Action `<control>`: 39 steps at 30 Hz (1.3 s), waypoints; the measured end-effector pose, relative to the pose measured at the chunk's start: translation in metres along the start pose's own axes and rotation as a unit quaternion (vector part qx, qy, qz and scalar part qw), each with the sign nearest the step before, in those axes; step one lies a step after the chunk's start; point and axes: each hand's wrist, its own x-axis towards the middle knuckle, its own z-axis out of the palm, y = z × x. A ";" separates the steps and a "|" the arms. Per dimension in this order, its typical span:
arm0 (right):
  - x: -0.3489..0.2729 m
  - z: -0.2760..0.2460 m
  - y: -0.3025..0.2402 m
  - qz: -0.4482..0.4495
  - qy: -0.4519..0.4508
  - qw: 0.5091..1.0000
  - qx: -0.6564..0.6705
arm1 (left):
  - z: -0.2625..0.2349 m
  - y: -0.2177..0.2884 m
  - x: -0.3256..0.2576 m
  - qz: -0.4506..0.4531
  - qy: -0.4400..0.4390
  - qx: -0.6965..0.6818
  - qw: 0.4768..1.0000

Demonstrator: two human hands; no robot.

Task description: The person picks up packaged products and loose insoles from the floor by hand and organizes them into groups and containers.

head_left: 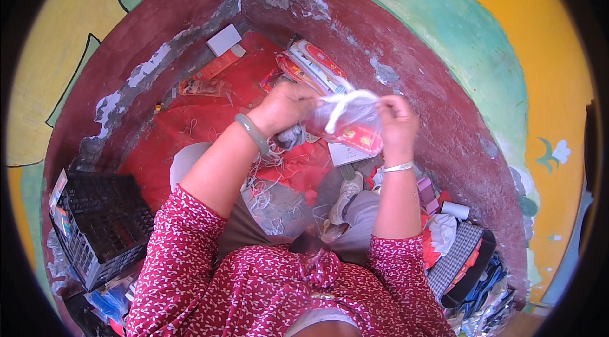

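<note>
My left hand [283, 107] and my right hand [398, 123] both hold a clear plastic bag [347, 120] up in front of me, one at each side. A red packet shows through the bottom of the bag. A green bangle sits on my left wrist and a silver bracelet on my right. My left hand also seems to pinch something grey under the bag. Below my hands lie loose white threads [269, 194] on a red cloth [190, 124].
A black plastic crate [101, 216] stands at my left. Red and white packets [314, 64] and small boxes [223, 39] lie by the dark red wall corner. A checked bag [460, 254] and other bundles crowd my right. A white shoe [346, 194] shows below.
</note>
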 end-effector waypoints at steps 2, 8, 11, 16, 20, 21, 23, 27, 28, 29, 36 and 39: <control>0.012 -0.023 0.008 0.118 0.013 0.945 0.304 | -0.005 0.005 0.003 -0.041 0.044 -0.124 0.990; 0.002 -0.006 0.002 0.150 -0.060 0.888 0.430 | 0.000 0.010 0.004 -0.104 0.019 -0.082 0.991; -0.002 0.010 -0.004 0.150 -0.062 0.894 0.417 | 0.018 -0.010 0.003 0.058 0.057 -0.014 0.997; 0.001 0.000 0.004 0.151 -0.078 0.884 0.436 | 0.013 -0.008 0.005 0.002 0.077 0.088 0.993; 0.006 -0.017 0.029 0.141 -0.077 0.888 0.432 | 0.008 0.014 0.005 -0.061 0.127 -0.114 0.983; 0.005 -0.014 0.022 0.147 -0.065 0.900 0.406 | 0.004 0.011 0.005 -0.064 0.133 -0.125 0.981; 0.004 -0.006 0.001 0.159 -0.041 0.921 0.354 | -0.005 -0.001 0.007 -0.070 0.145 -0.146 0.976; 0.008 -0.019 0.007 -0.005 -0.128 0.989 -0.077 | 0.000 0.014 0.005 -0.093 0.112 -0.250 0.957; 0.005 -0.017 0.006 -0.089 -0.099 0.973 -0.186 | 0.001 0.020 0.004 -0.109 0.093 -0.234 0.962; 0.003 -0.016 0.003 -0.106 -0.084 0.977 -0.163 | 0.002 0.027 0.003 -0.124 0.073 -0.219 0.965; -0.019 0.032 -0.017 0.017 -0.216 0.975 0.058 | 0.008 0.023 -0.004 -0.078 -0.019 -0.156 0.985; -0.026 0.049 -0.005 0.079 -0.205 0.955 0.200 | 0.006 0.016 -0.003 -0.056 -0.037 -0.146 0.987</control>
